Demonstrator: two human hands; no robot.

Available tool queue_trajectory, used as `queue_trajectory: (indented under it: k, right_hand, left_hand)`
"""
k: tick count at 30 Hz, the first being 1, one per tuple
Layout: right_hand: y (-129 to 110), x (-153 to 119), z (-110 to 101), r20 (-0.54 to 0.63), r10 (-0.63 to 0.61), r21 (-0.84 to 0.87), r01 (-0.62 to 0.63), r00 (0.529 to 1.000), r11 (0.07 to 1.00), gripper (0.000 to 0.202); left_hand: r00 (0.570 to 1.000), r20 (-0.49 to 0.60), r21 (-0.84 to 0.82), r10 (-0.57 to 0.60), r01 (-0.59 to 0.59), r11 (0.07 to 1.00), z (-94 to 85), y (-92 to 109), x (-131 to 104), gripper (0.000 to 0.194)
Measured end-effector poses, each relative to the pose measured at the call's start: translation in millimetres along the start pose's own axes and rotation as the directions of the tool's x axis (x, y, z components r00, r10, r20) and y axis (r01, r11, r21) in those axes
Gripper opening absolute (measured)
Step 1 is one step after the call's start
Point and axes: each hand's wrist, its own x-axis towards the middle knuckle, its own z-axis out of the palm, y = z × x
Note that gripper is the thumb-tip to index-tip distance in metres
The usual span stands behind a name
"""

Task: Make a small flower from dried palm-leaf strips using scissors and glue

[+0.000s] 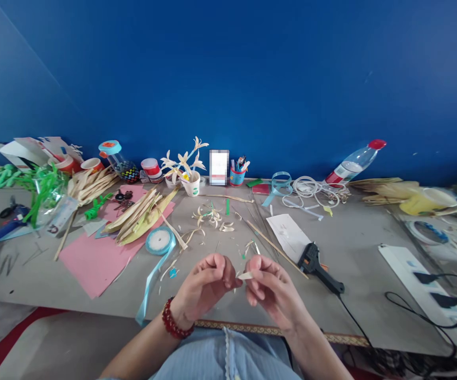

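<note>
Just above the table's front edge, my right hand (272,282) pinches a small pale petal-shaped piece of corn husk (246,275) between thumb and fingers. Its narrow tip points left at my left hand (210,279), whose fingers are curled and closed close to that tip. Whether those fingers grip anything is hidden. A red bead bracelet (172,322) circles my left wrist. Beyond my hands lie curled husk petals (208,215) and thin scraps. Finished-looking husk flowers (183,160) stand in a white paper cup (191,184) against the wall.
Right of my hands lie a black glue gun (319,266), a white card (287,235) and a power strip (414,285) with cables. To the left are a blue ribbon spool (160,240), pink paper (94,264) and dried husks (137,217). A tilted bottle (351,168) rests at the back.
</note>
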Motion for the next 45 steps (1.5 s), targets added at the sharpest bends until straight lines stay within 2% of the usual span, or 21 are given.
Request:
queue_trajectory:
  k: [2, 4, 9, 12, 17, 20, 24, 27, 32, 37, 40, 45]
  right_hand:
    - [-3, 0, -1, -0.027, -0.032, -0.017, 0.032, 0.999, 0.999, 0.023]
    - [-6, 0, -1, -0.035, -0.052, -0.073, 0.050, 0.998, 0.996, 0.023]
    - [-5, -1, 1, -0.020, -0.101, -0.163, 0.096, 0.995, 0.982, 0.022]
    - [-3, -1, 1, -0.013, -0.103, -0.193, 0.099, 0.995, 0.976, 0.023]
    - [-1, -2, 2, 0.009, -0.066, -0.115, 0.067, 0.998, 0.991, 0.026]
    - [-2, -2, 2, 0.003, -0.071, -0.046, 0.071, 0.997, 0.996, 0.024]
    - [-4, -2, 1, -0.024, -0.095, -0.094, 0.092, 0.995, 0.991, 0.022]
    - [-2, -2, 2, -0.018, -0.121, -0.145, 0.117, 0.993, 0.983, 0.023]
    - [-2, -2, 2, -0.007, -0.166, -0.210, 0.161, 0.986, 0.964, 0.022]
    - [1, -3, -2, -0.013, -0.175, -0.217, 0.168, 0.984, 0.962, 0.021]
    - [2, -3, -4, 0.034, -0.154, -0.242, 0.157, 0.988, 0.957, 0.017]
    - [-2, -2, 3, 0.048, -0.102, -0.290, 0.112, 0.994, 0.950, 0.019]
  left_hand:
    - [1.000, -0.013, 0.015, 0.025, -0.025, 1.000, 0.8, 4, 0, 0.023]
    - [0.999, -0.013, 0.099, 0.030, -0.028, 0.995, 2.5, 7, 0, 0.020]
    - [1.000, -0.024, 0.265, 0.000, 0.007, 0.964, 7.2, 9, 1, 0.020]
    - [1.000, -0.011, 0.244, -0.017, 0.019, 0.970, 10.2, 7, 3, 0.017]
    - [0.994, 0.091, 0.039, -0.065, 0.061, 0.997, 12.9, 0, 8, 0.017]
    - [0.996, 0.068, -0.037, -0.060, 0.063, 0.997, 9.2, 1, 8, 0.020]
    - [1.000, 0.001, 0.092, 0.011, -0.011, 0.996, 5.3, 6, 3, 0.019]
    - [1.000, 0.007, 0.205, -0.010, 0.008, 0.979, 6.5, 6, 1, 0.024]
    - [0.997, -0.067, 0.234, 0.036, -0.019, 0.972, 7.8, 6, 1, 0.013]
    - [0.997, -0.053, 0.260, 0.058, -0.042, 0.965, 8.3, 10, 1, 0.013]
    - [0.996, -0.057, 0.259, 0.072, -0.055, 0.964, 9.0, 9, 1, 0.011]
    - [0.998, 0.000, 0.286, 0.068, -0.065, 0.956, 10.2, 7, -1, 0.011]
